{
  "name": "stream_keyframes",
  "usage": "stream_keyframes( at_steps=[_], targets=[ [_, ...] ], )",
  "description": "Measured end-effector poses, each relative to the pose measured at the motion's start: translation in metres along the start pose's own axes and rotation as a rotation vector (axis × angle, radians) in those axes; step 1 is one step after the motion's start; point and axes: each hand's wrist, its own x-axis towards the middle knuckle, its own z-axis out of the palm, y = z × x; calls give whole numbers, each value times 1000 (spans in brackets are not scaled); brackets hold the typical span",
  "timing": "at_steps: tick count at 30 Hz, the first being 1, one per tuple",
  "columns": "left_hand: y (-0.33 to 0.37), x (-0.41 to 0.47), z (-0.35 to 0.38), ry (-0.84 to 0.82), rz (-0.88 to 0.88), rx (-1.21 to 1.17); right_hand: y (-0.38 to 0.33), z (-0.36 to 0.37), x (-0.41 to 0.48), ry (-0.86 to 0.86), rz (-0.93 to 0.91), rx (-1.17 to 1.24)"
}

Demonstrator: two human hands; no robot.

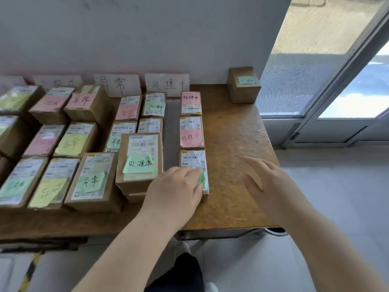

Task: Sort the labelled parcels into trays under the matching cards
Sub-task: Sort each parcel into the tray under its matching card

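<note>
Several brown parcels with coloured sticky notes lie in rows on a wooden table (231, 131) below white cards on the wall. My left hand (176, 188) rests flat on the nearest parcel (194, 161) of the right-hand column, covering its green note. Two more parcels, one with a pink note (191, 131) and one at the back (190, 103), lie behind it under the "处理中" card (167, 84). A larger parcel with a green note (140, 161) sits just left of my hand. My right hand (267, 180) hovers open over bare table. A lone parcel (243, 84) stands at the far right corner.
Parcels labelled "异常" (92, 180) fill the area under the "异常" card (116, 85). More parcels crowd the left. The table's right edge borders a tiled floor and a glass door (336, 60). A dark grey tray strip (171, 131) shows between columns.
</note>
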Motion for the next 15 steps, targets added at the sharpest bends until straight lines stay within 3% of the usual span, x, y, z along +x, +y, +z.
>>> stream_keyframes(
  at_steps=[15],
  targets=[
    [-5, 134, 19, -92, 33, -7, 42, 0, 90, -36, 165, 22]
  ],
)
